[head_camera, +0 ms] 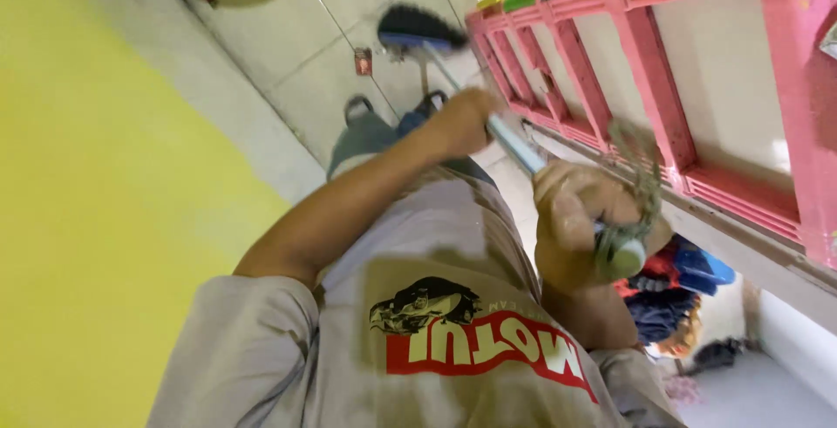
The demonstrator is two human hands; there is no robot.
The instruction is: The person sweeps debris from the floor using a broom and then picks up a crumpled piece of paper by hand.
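**Both hands on the broom handle, beside the pink rack**

To my side a yellow wall (96, 219) fills the view, and under me lies the pale tiled floor (340, 18). On the other side stands a pink plastic rack (663, 105) of slatted frames, with yellow and green edges at its far end. My grey shirt (418, 323) with its red and black print takes up the near part of the view. A heap of blue and red clothes (676, 293) lies on the floor near the foot of the rack.

The broom (418, 31) stands with its dark bristles on the tiles, well ahead of my feet, its pale handle running back to me. My left hand (462, 118) is wrapped round the handle partway down, its grip closed on it. My right hand (580, 219) is closed round the handle's top end, where a loop of cord hangs blurred beside my fingers. A small red thing (363, 62) lies on the floor near the bristles.
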